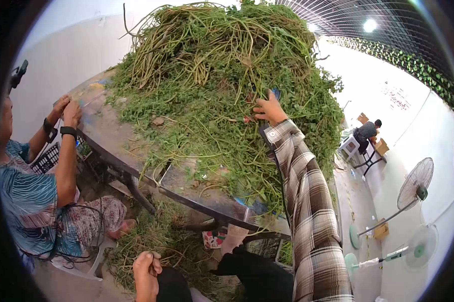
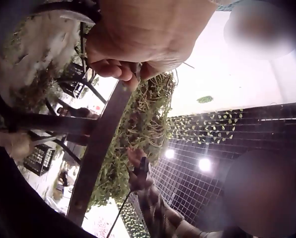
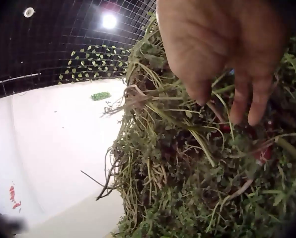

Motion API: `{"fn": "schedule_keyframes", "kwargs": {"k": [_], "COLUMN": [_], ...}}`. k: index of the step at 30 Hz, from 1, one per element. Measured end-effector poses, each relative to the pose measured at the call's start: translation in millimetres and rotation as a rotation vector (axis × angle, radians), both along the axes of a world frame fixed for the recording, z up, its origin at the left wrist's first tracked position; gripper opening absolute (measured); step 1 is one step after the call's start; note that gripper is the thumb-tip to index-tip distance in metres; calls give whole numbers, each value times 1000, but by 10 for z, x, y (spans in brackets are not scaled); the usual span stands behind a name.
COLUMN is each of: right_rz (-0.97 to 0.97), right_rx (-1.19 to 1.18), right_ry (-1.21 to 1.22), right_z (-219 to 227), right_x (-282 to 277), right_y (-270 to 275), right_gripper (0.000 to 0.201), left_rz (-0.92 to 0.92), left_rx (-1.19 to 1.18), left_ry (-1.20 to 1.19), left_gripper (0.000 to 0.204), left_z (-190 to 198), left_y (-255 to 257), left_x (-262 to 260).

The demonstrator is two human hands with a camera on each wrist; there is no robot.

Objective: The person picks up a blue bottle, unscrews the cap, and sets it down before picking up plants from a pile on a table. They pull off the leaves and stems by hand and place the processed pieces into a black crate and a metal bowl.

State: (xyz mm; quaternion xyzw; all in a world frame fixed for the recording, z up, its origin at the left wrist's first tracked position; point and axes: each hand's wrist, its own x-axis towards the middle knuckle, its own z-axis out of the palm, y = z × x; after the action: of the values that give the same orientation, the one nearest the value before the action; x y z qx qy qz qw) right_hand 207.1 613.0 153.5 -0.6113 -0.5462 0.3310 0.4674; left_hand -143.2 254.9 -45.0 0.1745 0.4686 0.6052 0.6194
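Note:
My right hand (image 1: 271,109) reaches over a large heap of leafy green stems (image 1: 207,121). In the right wrist view its fingers (image 3: 257,101) point down with a gap to the thumb, and several stems (image 3: 202,141) pass beneath them. A small red and white scrap (image 1: 246,120) lies among the greens by the fingertips. Low in the head view, near my lap, is my left hand (image 1: 146,274) with its fingers curled. It pinches a small dark thing (image 2: 138,69), mostly hidden by the fingers, below the table edge.
The heap covers most of a dark-rimmed table (image 1: 186,178). Cut stems (image 1: 156,241) pile on the floor below. Another person (image 1: 40,196) sits at the left edge, both hands by the table. Fans (image 1: 416,186) stand at right, and someone (image 1: 365,136) sits farther back.

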Motion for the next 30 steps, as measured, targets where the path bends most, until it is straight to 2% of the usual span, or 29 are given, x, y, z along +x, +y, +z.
{"fn": "schedule_keyframes", "kwargs": {"k": [2,3,4,6,7,12,16,19,22,24,26,30], "right_rz": [-65,-74,-79,-98,-155,-112,-120,-12,5,-1,-33,7], "right_rx": [20,104,99,159,271,395,275,226,173,126,154,220], "right_ry": [-88,-263,-269,-749,-862,-938,-1040,-1090,-1124,-1108,-1106,-1031], "right_z": [-37,-77,-73,-40,54,161,148,-74,-264,-310,-457,-707], "right_x": [55,76,124,207,95,195,407,682,898,927,1060,1284], "right_y": [47,27,8,-53,-306,-1031,-1666,-2028,-2342,-2553,-2645,-2807], "right_gripper": [72,59,59,45,35,27,26,26,25,24,21,20], "left_rz": [-32,-14,2,-12,-19,-93,-179,-284,-345,-449,-554,-772], "left_rx": [-7,-17,-31,-24,-9,42,103,158,211,235,261,470], "left_ry": [-31,-49,-66,-78,-83,-102,-60,-10,13,27,26,-23], "left_gripper": [25,23,22,21,21,20,20,19,19,19,19,21], "left_z": [-48,-31,-13,21,40,177,283,476,672,806,923,1280], "left_y": [38,55,52,36,21,-222,-481,-665,-805,-861,-876,-854], "left_x": [-55,-52,-40,2,21,143,255,387,640,831,1073,1692]}}
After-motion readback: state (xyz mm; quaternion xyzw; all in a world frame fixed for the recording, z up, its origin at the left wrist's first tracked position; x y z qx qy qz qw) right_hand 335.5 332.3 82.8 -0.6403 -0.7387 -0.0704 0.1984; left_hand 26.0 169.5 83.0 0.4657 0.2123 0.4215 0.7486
